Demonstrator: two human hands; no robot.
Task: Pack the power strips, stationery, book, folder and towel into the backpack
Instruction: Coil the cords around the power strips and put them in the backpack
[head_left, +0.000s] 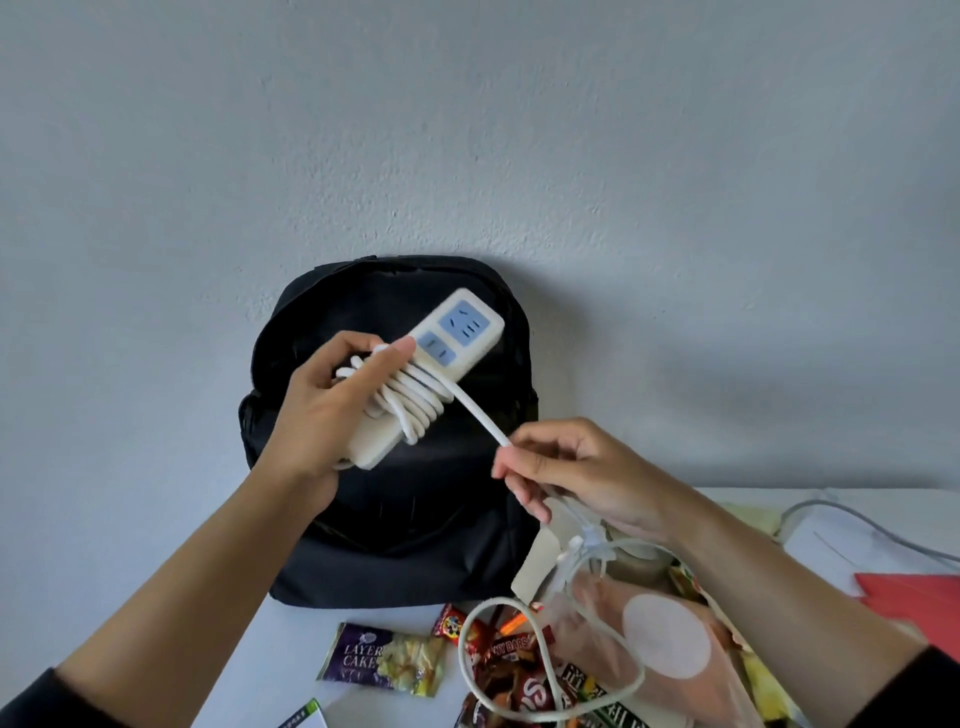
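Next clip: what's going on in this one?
A person is holding a white power strip in the left hand, in front of a black backpack that stands against the wall. Several turns of its cable are wrapped round the strip. The right hand pinches the free length, apparently winding it. The rest hangs down over snack packets on the table. A red folder lies at the right. The strip is not yet packed.

Soft, even, fairly bright light fills the view. A diffuse shadow lies on the wall (753, 405) to the right of the backpack (395, 530). The right hand (587, 478) is slightly motion-blurred. Wide-angle stretching shows toward the lower corners, and detail is softer there.
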